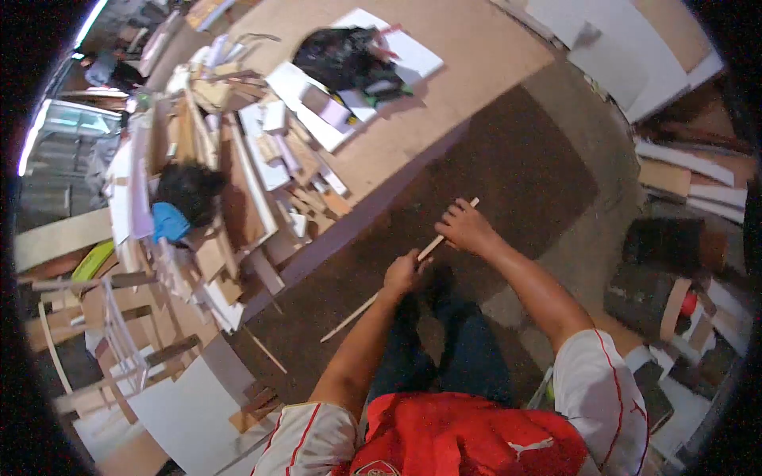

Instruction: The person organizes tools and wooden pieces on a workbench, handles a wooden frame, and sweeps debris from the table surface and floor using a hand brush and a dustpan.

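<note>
Over the dark brown floor (516, 174), beside the broad tan worktable (484, 55) | long, thin, pale wooden strip (430, 248) being held aslant | gripped near mid-length by closed left hand (402, 274), near upper end by curled right fingers (464, 226) | steady, even hold judged needed for any shift

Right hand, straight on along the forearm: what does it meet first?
Probably the near edge of the big table. Nothing else shows between it and the right hand. Height is unclear from this view, so the hand might pass above or below the top.
</note>
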Demonstrator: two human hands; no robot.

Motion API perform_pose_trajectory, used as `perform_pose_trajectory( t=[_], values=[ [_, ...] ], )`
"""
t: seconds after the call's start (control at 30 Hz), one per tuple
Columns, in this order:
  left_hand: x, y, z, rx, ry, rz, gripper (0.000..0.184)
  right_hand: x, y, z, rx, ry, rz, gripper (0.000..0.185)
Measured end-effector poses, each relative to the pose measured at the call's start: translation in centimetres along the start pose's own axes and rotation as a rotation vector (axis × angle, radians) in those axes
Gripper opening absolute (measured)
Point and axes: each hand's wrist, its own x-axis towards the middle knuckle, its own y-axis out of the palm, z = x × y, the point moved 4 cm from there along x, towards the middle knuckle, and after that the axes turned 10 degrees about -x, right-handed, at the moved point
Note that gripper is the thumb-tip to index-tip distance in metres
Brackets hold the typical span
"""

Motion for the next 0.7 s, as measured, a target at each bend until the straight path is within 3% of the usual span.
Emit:
perform_pose_trajectory(
  t=[0.13, 0.23, 0.33, 0.37, 0.47, 0.57, 0.6, 0.7],
  values=[
    [-4.5, -6.6, -3.9, -0.081, -0.008, -0.044, 0.049, 2.6, -8.7, -0.1, 0.097, -0.063, 0.042, 0.027],
    [-7.2, -11.3, -4.9, -0.132, -0.043, 0.001, 0.054, 5.0, -11.8, 1.0, -0.050, -0.169, -0.196, 0.024],
    [-8.5, -15.6, -3.3, 0.007, -0.055, 0.018, 0.057, 7.8, -15.5, 2.6, 0.008, -0.141, 0.003, 0.023],
    [-10.9, -19.0, -6.6, 0.098, -0.161, 0.046, 0.053, 8.8, -16.2, 3.1, 0.037, -0.156, 0.001, 0.024],
    [-11.5, -23.6, -4.3, 0.319, -0.117, -0.068, 0.047, 11.9, -18.4, 3.4, 0.145, -0.153, 0.008, 0.027],
    [-14.8, -30.4, -8.5, 0.400, 0.002, -0.387, 0.042, 15.4, -20.7, 3.4, 0.319, -0.073, 0.028, 0.030],
    [-16.0, -32.2, -9.1, 0.421, 0.225, -0.605, 0.043, 16.4, -20.8, 3.3, 0.386, -0.040, 0.023, 0.030],
    [-18.0, -35.4, -9.5, 0.437, 0.420, -1.119, 0.053, 19.6, -21.2, 3.3, 0.600, 0.061, -0.063, 0.032]
  ],
)
